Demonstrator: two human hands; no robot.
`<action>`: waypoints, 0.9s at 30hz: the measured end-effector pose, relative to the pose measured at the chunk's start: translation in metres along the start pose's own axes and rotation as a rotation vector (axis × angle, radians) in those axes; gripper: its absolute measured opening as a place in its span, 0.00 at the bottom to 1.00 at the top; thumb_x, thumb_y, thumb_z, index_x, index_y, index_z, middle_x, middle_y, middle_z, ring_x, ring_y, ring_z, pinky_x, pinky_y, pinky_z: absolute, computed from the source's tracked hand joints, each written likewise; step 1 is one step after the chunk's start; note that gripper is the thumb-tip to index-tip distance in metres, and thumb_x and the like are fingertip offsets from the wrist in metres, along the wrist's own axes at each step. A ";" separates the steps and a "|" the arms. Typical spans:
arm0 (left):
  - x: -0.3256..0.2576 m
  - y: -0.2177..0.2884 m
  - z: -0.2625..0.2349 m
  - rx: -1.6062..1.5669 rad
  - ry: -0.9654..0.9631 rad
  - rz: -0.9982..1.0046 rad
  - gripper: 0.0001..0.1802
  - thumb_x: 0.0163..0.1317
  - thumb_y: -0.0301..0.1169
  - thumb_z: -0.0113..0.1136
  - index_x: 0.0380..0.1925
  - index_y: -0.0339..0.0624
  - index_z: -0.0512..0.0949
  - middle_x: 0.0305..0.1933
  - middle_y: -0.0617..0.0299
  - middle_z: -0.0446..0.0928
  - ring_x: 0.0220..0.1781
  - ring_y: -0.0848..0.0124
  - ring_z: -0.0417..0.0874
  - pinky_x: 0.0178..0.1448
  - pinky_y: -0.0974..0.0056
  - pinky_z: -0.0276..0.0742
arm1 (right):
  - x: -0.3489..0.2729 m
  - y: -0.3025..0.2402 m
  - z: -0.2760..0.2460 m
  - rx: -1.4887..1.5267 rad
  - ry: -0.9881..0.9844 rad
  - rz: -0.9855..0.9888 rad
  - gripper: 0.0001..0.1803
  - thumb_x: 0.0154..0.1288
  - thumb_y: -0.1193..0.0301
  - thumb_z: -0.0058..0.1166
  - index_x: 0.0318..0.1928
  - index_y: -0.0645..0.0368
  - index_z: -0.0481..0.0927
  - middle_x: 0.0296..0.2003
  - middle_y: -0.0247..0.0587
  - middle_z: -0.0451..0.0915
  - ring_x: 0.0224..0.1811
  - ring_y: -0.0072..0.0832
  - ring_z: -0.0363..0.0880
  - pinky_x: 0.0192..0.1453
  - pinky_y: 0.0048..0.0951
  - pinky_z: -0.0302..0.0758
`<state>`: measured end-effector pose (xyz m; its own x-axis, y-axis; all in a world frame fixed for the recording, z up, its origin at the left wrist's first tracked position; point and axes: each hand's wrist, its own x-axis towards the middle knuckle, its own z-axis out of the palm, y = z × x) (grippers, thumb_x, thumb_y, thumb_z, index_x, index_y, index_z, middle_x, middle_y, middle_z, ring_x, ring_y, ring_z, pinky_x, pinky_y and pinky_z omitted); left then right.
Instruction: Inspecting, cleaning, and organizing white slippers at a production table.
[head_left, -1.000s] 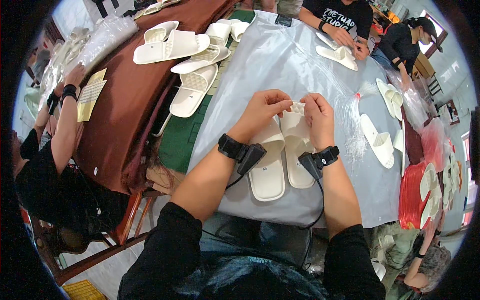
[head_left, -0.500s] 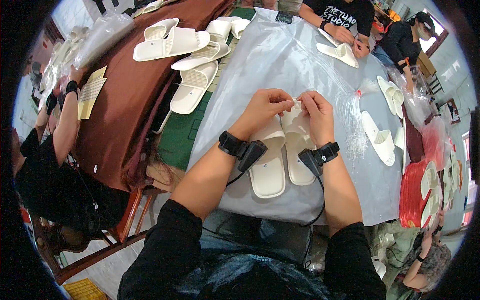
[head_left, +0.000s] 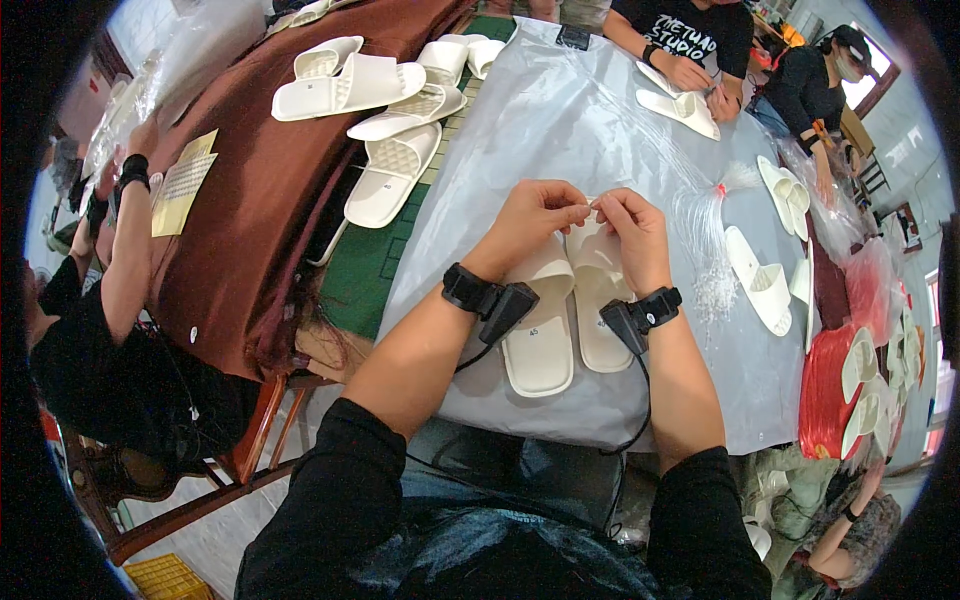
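Observation:
A pair of cream slippers lies in front of me, toes away, the left slipper (head_left: 538,350) beside the right slipper (head_left: 600,285). Over their toe ends, my left hand (head_left: 532,222) and my right hand (head_left: 638,228) come together, thumbs and fingertips pinched. Whatever sits between the fingertips is too small to make out. Both hands partly cover the slipper straps. To the right of my right hand lies a fanned bundle of thin clear plastic strands (head_left: 708,262), gathered near a red tie.
A grey plastic sheet (head_left: 450,225) covers my table. More slippers (head_left: 393,175) lie at left, near a brown-covered table (head_left: 240,270); another slipper (head_left: 760,285) lies at right. Across the table a person's hands (head_left: 690,75) work on slippers. At far left someone handles clear plastic bags (head_left: 205,60).
My hands stay pinched together in nearly the same place. The whole view has shifted slightly. At far left, the other person's hands have moved a little at the plastic bags.

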<state>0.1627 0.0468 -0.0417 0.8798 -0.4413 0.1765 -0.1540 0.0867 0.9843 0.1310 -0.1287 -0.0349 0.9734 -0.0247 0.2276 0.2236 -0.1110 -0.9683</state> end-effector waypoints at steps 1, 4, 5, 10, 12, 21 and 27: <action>0.001 -0.001 0.000 0.012 0.001 0.000 0.08 0.61 0.30 0.63 0.34 0.36 0.82 0.30 0.66 0.80 0.31 0.79 0.75 0.38 0.72 0.72 | 0.000 0.000 0.000 0.000 -0.005 -0.006 0.10 0.68 0.69 0.53 0.34 0.60 0.83 0.26 0.27 0.77 0.26 0.14 0.67 0.32 0.18 0.65; -0.001 0.000 0.001 0.029 0.012 0.003 0.08 0.61 0.29 0.63 0.34 0.35 0.82 0.30 0.66 0.80 0.32 0.79 0.76 0.38 0.72 0.73 | 0.001 0.000 0.002 -0.023 -0.011 -0.004 0.09 0.68 0.69 0.52 0.34 0.60 0.82 0.25 0.27 0.76 0.26 0.13 0.67 0.31 0.19 0.65; 0.000 -0.002 0.001 0.031 0.015 0.005 0.08 0.61 0.29 0.63 0.34 0.35 0.82 0.30 0.66 0.80 0.32 0.79 0.76 0.38 0.72 0.73 | 0.001 -0.002 0.002 -0.021 -0.014 -0.006 0.09 0.68 0.69 0.52 0.34 0.60 0.82 0.25 0.27 0.76 0.26 0.13 0.67 0.31 0.19 0.65; 0.001 -0.005 0.001 0.081 0.047 0.048 0.08 0.61 0.29 0.63 0.34 0.34 0.82 0.29 0.65 0.80 0.30 0.78 0.77 0.36 0.71 0.74 | 0.000 -0.001 0.002 -0.088 -0.014 0.007 0.10 0.68 0.69 0.51 0.33 0.62 0.80 0.23 0.27 0.73 0.26 0.14 0.66 0.30 0.19 0.64; -0.002 -0.003 0.002 0.087 0.059 0.064 0.08 0.60 0.29 0.63 0.34 0.34 0.82 0.29 0.65 0.80 0.30 0.78 0.77 0.36 0.71 0.74 | -0.001 -0.004 0.002 -0.140 -0.020 -0.005 0.10 0.69 0.69 0.50 0.33 0.62 0.79 0.22 0.27 0.72 0.25 0.15 0.66 0.30 0.20 0.64; 0.000 -0.009 0.009 0.040 0.038 0.079 0.07 0.61 0.29 0.62 0.32 0.36 0.81 0.28 0.67 0.79 0.30 0.80 0.75 0.36 0.71 0.73 | -0.004 -0.008 0.000 -0.304 -0.046 -0.098 0.12 0.70 0.68 0.48 0.31 0.63 0.76 0.21 0.29 0.69 0.25 0.17 0.65 0.30 0.22 0.64; -0.003 -0.057 -0.002 0.564 0.098 0.615 0.09 0.65 0.30 0.59 0.42 0.37 0.79 0.40 0.63 0.79 0.41 0.75 0.77 0.45 0.69 0.73 | -0.004 -0.010 0.002 -0.295 -0.021 0.027 0.12 0.70 0.69 0.48 0.30 0.63 0.75 0.21 0.29 0.70 0.24 0.15 0.63 0.28 0.23 0.62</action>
<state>0.1696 0.0445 -0.0987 0.5970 -0.3793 0.7070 -0.7975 -0.1844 0.5745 0.1252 -0.1257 -0.0267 0.9803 -0.0112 0.1971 0.1768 -0.3945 -0.9017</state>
